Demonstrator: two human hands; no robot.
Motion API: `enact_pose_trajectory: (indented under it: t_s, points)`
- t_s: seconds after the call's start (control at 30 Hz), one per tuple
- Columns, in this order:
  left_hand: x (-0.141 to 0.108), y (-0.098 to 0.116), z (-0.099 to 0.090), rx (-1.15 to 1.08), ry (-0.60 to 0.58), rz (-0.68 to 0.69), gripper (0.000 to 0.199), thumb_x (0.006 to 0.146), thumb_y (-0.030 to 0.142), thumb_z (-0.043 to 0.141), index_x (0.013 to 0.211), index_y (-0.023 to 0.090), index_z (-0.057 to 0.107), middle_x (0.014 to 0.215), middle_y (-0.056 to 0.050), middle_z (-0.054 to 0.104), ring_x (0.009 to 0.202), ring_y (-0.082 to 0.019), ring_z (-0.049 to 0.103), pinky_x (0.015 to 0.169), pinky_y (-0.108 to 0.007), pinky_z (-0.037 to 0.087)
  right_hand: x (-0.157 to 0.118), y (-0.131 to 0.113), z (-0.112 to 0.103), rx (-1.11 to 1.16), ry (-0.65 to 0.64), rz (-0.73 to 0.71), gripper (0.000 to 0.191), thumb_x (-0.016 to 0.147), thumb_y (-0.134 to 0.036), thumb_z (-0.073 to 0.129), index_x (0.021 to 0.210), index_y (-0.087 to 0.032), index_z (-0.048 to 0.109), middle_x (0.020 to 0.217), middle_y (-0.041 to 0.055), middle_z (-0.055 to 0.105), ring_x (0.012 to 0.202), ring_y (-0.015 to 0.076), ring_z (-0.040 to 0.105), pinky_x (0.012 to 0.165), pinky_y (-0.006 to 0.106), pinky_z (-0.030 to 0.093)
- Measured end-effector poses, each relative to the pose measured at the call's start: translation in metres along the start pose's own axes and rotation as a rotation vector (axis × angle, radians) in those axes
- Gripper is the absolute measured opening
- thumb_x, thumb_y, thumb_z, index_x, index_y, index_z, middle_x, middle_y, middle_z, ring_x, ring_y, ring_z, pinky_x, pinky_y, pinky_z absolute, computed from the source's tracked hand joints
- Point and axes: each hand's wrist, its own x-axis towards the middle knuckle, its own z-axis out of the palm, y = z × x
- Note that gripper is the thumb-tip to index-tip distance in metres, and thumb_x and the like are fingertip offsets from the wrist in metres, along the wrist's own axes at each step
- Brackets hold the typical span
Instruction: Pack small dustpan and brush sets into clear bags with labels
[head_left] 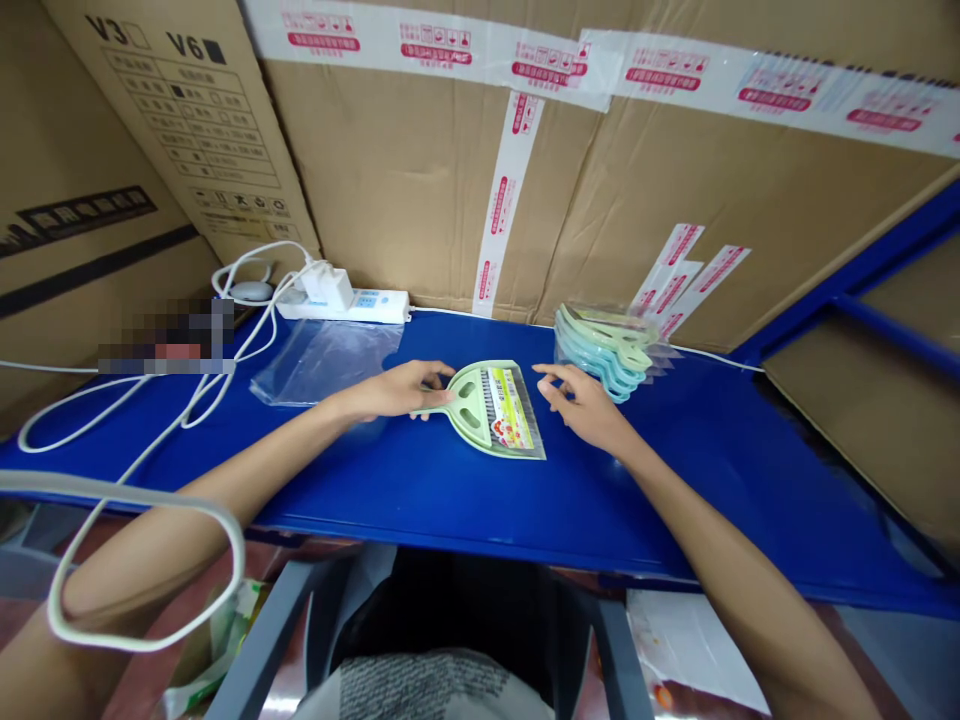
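A light green mini dustpan (465, 440) lies in front of me on the blue table, its handle to the left. A brush with dark bristles and a yellow printed label (511, 410) show in its pan. My left hand (409, 388) is closed around the dustpan's handle, thumb on top. Just off the pan's right edge is my right hand (577, 400), its index finger stretched out and the others loosely bent, with nothing visible in it. Behind the right hand sits a stack of green and light blue dustpans (604, 350), apparently in clear plastic wrapping.
Clear plastic bags (326, 365) lie flat at the left back of the table (450, 510). Behind them stands a white power strip (379, 305) with plugs. White cables (150, 480) loop across the left side, over my left forearm. Large cardboard (420, 180) walls the back.
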Motion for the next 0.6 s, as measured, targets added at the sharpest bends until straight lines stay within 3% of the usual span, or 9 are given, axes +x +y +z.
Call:
enact_pose_trajectory:
  t_s: [0.2,0.33,0.43,0.6]
  points:
    - [-0.002,0.004,-0.006,-0.21,-0.135,-0.045,0.047,0.092,0.045,0.076,0.13,0.017,0.075,0.101,-0.013,0.082,0.071,-0.017,0.07,0.064,-0.027,0.052,0.001,0.004,0.001,0.089,-0.057,0.086,0.04,0.101,-0.044,0.059,0.125,-0.017,0.075,0.094,0.0075,0.075,0.063,0.0162,0.068,0.05,0.027,0.053]
    - [0.0,0.003,-0.008,-0.294,-0.126,-0.027,0.043,0.088,0.041,0.081,0.123,0.017,0.08,0.097,-0.012,0.082,0.069,-0.017,0.07,0.066,-0.029,0.056,0.002,0.008,0.004,0.154,-0.009,0.134,0.042,0.099,-0.048,0.066,0.128,-0.019,0.072,0.091,0.0065,0.075,0.063,0.0169,0.068,0.047,0.027,0.055]
    - [0.001,0.005,-0.006,-0.364,-0.118,0.014,0.041,0.088,0.039,0.082,0.123,0.017,0.081,0.093,-0.012,0.082,0.068,-0.016,0.069,0.065,-0.029,0.055,0.002,0.005,0.005,0.306,0.037,0.252,0.048,0.098,-0.051,0.071,0.133,-0.02,0.068,0.091,0.0067,0.075,0.065,0.018,0.07,0.05,0.029,0.06]
    - [0.001,0.007,-0.004,-0.458,-0.095,0.003,0.042,0.09,0.034,0.082,0.128,0.017,0.079,0.097,-0.011,0.081,0.072,-0.015,0.069,0.071,-0.029,0.057,0.0,-0.011,0.008,0.747,-0.062,0.45,0.034,0.104,-0.049,0.06,0.122,-0.022,0.071,0.098,0.0088,0.081,0.082,0.021,0.078,0.07,0.031,0.064]
